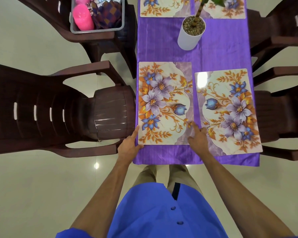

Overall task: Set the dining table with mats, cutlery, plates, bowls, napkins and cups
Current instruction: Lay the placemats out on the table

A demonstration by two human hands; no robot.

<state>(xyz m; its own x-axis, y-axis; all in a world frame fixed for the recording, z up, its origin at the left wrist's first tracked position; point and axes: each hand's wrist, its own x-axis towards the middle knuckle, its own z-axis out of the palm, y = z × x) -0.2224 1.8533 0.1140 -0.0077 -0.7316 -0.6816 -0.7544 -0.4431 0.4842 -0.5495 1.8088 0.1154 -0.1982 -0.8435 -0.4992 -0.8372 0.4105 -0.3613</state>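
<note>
Head view: my left hand (130,145) lies flat-fingered against the near-left corner of the near-left mat (163,103), my right hand (199,140) spread loosely on its near-right corner. Another mat (229,110) lies beside it on the purple tablecloth (162,45). Farther off, a white pot (189,37) holds pebbles. A grey tub (96,30) on a brown chair (93,42) holds pink cups (82,18) and checked napkins (107,13).

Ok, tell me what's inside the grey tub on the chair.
The grey tub holds pink cups and dark checked cloth, probably napkins. Something shiny shows behind; whatever lies underneath is covered.
</note>
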